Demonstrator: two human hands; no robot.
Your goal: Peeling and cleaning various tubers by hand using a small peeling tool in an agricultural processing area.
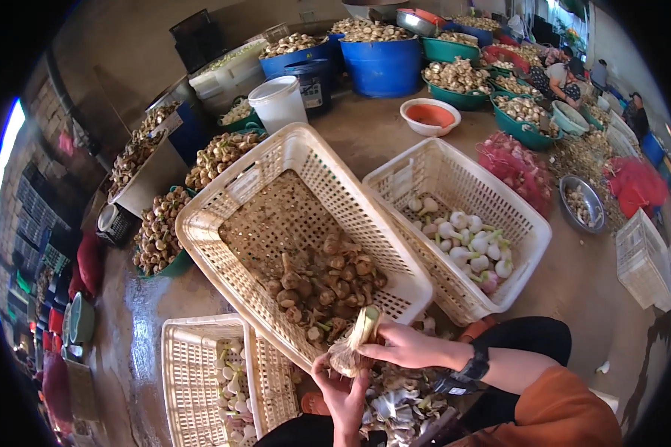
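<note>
My left hand (344, 395) and my right hand (401, 346) together hold one pale bulb with a stalk and stringy roots (356, 339), just below the near corner of a tilted cream basket (238, 194). That basket holds brown, unpeeled bulbs (324, 287). A second cream basket (529, 223) to its right holds several white peeled bulbs (470, 246). Under my hands lies a heap of peelings (399, 406).
A low cream basket (190, 380) with pale trimmed pieces sits at lower left. Blue and green tubs (384, 67) heaped with brown bulbs ring the far floor, with a white bucket (279, 100), a bowl (429, 116), red net sacks (518, 167). People sit far right.
</note>
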